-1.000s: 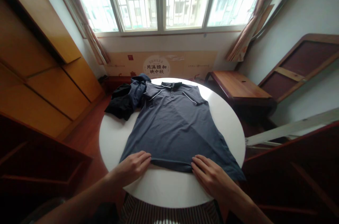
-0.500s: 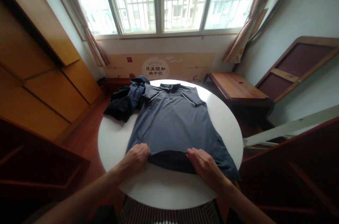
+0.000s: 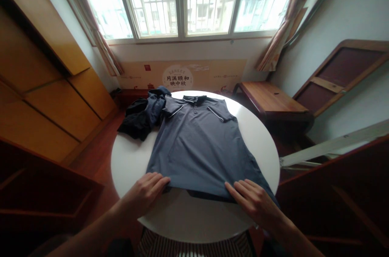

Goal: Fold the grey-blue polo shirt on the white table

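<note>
A dark grey-blue polo shirt [image 3: 197,143] lies front up, its buttoned collar at the far side and its hem toward me. My left hand [image 3: 151,189] rests on the hem at the left, fingers stretched out over the cloth; its thumb is hidden. On the right part of the hem lies my right hand [image 3: 251,197], its fingers extended and slightly apart. Between the hands the front hem is nearly flat, with a darker strip of the under layer showing below it. The shirt's lower right corner reaches the table edge beyond my right hand.
The shirt is spread on a round white table [image 3: 194,222]. Crumpled dark clothes [image 3: 139,115] sit at its far left. A wooden side table [image 3: 273,97] stands at the back right, and a striped seat [image 3: 194,247] is below the near edge.
Both hands have come nearer and spread apart, the right one more. The raised front hem has come down toward me, covering most of the dark opening, and the fingers have straightened.
</note>
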`<state>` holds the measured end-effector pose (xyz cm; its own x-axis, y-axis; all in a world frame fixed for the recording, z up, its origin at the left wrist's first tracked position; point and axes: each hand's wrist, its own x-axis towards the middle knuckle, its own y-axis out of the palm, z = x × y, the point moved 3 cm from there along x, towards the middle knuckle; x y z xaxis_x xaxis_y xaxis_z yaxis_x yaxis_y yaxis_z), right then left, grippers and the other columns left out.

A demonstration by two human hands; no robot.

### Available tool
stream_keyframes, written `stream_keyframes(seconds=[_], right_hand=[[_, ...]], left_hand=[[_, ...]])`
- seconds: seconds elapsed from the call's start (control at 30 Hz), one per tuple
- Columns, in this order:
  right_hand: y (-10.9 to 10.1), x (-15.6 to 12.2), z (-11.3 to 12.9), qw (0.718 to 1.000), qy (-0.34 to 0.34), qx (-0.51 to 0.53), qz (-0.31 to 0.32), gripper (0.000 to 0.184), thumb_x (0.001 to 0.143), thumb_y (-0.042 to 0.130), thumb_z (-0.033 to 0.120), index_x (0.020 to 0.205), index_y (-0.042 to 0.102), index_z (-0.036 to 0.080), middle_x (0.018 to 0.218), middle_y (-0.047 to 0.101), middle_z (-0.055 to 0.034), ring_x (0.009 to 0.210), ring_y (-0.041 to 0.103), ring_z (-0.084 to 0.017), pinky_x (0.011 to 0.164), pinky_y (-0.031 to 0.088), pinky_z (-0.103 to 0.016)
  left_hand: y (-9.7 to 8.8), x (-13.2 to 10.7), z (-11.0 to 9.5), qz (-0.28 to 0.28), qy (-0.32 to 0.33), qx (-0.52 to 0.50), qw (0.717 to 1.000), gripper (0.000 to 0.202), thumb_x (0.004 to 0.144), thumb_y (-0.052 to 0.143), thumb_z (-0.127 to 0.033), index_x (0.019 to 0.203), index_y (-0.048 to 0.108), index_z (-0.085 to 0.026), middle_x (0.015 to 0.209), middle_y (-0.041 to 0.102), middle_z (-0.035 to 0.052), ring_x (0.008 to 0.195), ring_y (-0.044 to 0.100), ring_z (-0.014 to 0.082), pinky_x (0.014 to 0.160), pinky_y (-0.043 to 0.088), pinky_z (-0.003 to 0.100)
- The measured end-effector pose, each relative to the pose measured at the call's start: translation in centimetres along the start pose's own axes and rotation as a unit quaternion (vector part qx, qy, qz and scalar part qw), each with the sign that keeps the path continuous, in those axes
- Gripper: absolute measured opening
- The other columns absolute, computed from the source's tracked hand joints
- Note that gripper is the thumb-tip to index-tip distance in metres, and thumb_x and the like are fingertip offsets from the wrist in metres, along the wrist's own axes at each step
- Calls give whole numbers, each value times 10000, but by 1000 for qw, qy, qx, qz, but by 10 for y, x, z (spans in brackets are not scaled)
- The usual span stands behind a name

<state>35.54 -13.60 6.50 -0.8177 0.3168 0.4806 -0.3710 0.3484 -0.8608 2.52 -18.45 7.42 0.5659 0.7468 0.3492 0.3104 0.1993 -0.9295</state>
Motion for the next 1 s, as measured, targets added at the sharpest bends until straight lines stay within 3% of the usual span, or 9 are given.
stream_keyframes(seconds=[0.13, 0.33, 0.47, 0.7, 0.87, 1.0], right_hand=[[-2, 4, 2, 1000, -4, -1, -4, 365, 926, 350, -9, 1147, 627, 79, 755, 623, -60, 659, 583, -174, 634, 476, -322], [3, 7, 11, 1000, -8, -4, 24, 388, 892, 354, -38, 1150, 622, 70, 810, 636, -82, 707, 600, -202, 651, 495, -343], [7, -3, 12, 999, 14, -22, 21, 426, 853, 372, -54, 1185, 607, 71, 856, 647, -98, 771, 623, -224, 702, 519, -361], [-8, -41, -14, 992, 90, -82, 30, 514, 757, 412, -57, 1210, 589, 109, 887, 647, -105, 756, 618, -231, 682, 536, -357], [-21, -74, -30, 980, 165, -111, 5, 610, 694, 436, -20, 1264, 564, 158, 884, 626, -101, 732, 617, -232, 674, 554, -352], [-16, -84, -37, 955, 262, -121, 69, 728, 632, 459, -1, 1333, 532, 179, 908, 640, -78, 781, 659, -234, 675, 579, -328]], left_hand=[[4, -8, 1, -12, -30, 29, 999, 370, 876, 409, 1, 1170, 536, -185, 918, 601, 63, 789, 583, 200, 700, 528, 329], [21, -17, -2, -13, -93, 46, 995, 227, 840, 428, 9, 826, 482, -211, 786, 525, 19, 700, 523, 192, 636, 472, 309], [24, -25, 0, -29, -106, 28, 994, 335, 758, 393, 87, 877, 476, -215, 802, 531, 11, 695, 525, 179, 635, 462, 284], [-5, -48, 13, -84, -48, 44, 994, 296, 857, 382, 49, 875, 499, -223, 766, 506, 8, 677, 506, 165, 623, 444, 269], [-5, -61, 27, -104, -145, 50, 983, 361, 706, 414, 55, 906, 489, -235, 796, 544, 21, 696, 555, 191, 629, 485, 297], [6, -66, 38, -82, -210, -14, 974, 382, 616, 387, 38, 872, 481, -228, 791, 556, 3, 702, 591, 172, 646, 497, 265]])
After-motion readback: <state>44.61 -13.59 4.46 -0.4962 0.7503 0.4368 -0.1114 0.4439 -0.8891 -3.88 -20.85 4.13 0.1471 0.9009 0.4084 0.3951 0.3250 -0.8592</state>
